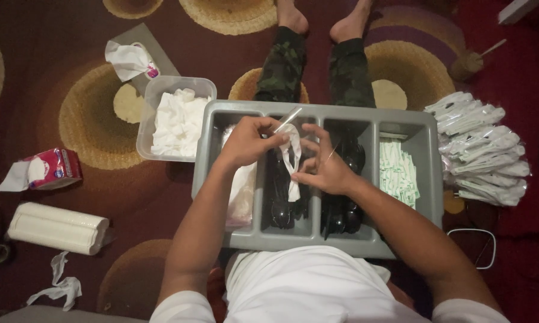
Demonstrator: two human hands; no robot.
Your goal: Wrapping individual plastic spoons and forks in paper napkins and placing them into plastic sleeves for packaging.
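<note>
– While you're looking down, what've your hands got?

– Both pinch a white napkin (291,157), held up over the grey tray (428,179) on my lap. Left hand (248,142) is closed on its top edge w/ a thin clear stick (288,119) poking out past the fingers. Right hand (323,167) grips the napkin's side; fingers partly spread, thumb & forefinger closed on it.

– What's under them?

– Tray compartments: black plastic cutlery (340,209) in the middle two, small green-white packets (398,172) at the right, a clear bag (242,191) at the left.

– And round about?

– On the carpet (90,54), just left of the tray, a clear tub of folded napkins (176,119). Beyond it a grey tissue box (135,57). Wrapped cutlery sets (481,149) piled to the right. Far left: a red tissue pack (51,168), a wrapped white roll (57,227), a crumpled tissue (60,284).
</note>
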